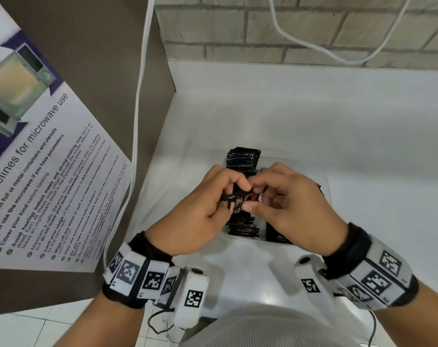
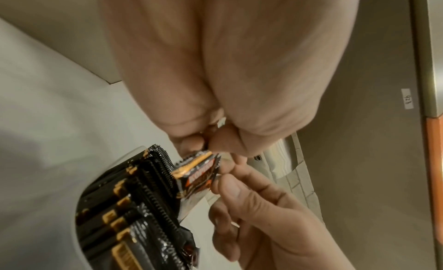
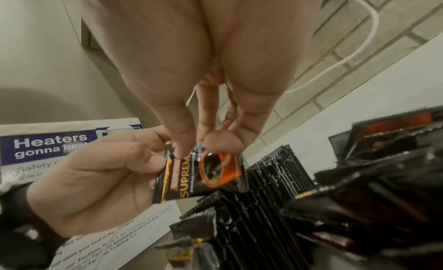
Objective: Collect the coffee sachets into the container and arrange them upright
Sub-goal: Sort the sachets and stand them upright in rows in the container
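A black coffee sachet (image 1: 238, 200) (image 2: 196, 175) (image 3: 203, 175) with orange print is held over the clear container (image 1: 327, 186). My left hand (image 1: 233, 190) (image 2: 206, 141) pinches its left end. My right hand (image 1: 255, 196) (image 3: 203, 147) pinches the other end between thumb and fingers. Below, a row of black sachets (image 1: 243, 159) (image 2: 148, 188) (image 3: 275, 179) stands upright in the container's left side. More sachets (image 3: 371, 188) lie jumbled on the right side, mostly hidden under my right hand in the head view.
The container sits on a white counter (image 1: 313, 116) in a corner. A microwave guidelines poster (image 1: 50, 171) hangs on the brown side panel at left. A white cable (image 1: 140, 96) runs down beside it. A brick wall (image 1: 288, 28) is behind.
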Tool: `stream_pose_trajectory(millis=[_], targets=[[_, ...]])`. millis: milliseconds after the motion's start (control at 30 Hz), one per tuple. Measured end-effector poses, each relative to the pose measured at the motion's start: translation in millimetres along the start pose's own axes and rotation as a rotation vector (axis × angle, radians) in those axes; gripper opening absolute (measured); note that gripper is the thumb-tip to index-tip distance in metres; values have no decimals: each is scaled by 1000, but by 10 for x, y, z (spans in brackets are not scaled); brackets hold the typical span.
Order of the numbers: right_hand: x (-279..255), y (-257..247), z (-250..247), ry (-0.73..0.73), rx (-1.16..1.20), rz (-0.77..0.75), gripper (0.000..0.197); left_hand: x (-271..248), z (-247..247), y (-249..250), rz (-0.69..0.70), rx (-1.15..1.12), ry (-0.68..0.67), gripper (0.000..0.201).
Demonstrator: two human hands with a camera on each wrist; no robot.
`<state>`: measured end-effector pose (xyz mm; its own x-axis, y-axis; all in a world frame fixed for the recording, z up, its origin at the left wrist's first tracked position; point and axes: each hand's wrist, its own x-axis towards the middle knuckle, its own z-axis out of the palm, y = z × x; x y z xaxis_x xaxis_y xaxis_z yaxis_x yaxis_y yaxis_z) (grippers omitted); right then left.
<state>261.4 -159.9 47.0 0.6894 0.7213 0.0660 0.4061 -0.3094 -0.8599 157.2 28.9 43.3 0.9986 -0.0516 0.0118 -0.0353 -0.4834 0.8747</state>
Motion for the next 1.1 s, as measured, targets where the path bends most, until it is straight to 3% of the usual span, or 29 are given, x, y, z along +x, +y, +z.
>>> stream_pose_trajectory(millis=[167,267,433,533,667,767,867,1000,1100], targets=[[21,-35,-47,66,-98,-71,13,3,70,-23,-9,-236,96,47],[43,-66,-156,152,-127,-114,12,11,17,-73,-47,-217,170,53],[22,-101,-189,51,235,75,11,33,17,-43,-97,-110,124,39],[-9,-56,-126,37,210,114,10,35,38,-60,-119,-73,131,37],[-15,-42,-155,81,182,59,13,-2,17,-73,-103,-30,58,14],[-8,-49,-241,78,205,56,12,-57,4,-98,-93,-80,21,29],[-11,-69,-390,88,247,40,10,-92,24,-218,-99,9,-24,46],[-89,-83,-440,-19,328,63,9,-81,140,-315,-48,15,59,34],[-155,-35,-317,-31,237,33,13,-33,180,-340,-75,-11,163,30]])
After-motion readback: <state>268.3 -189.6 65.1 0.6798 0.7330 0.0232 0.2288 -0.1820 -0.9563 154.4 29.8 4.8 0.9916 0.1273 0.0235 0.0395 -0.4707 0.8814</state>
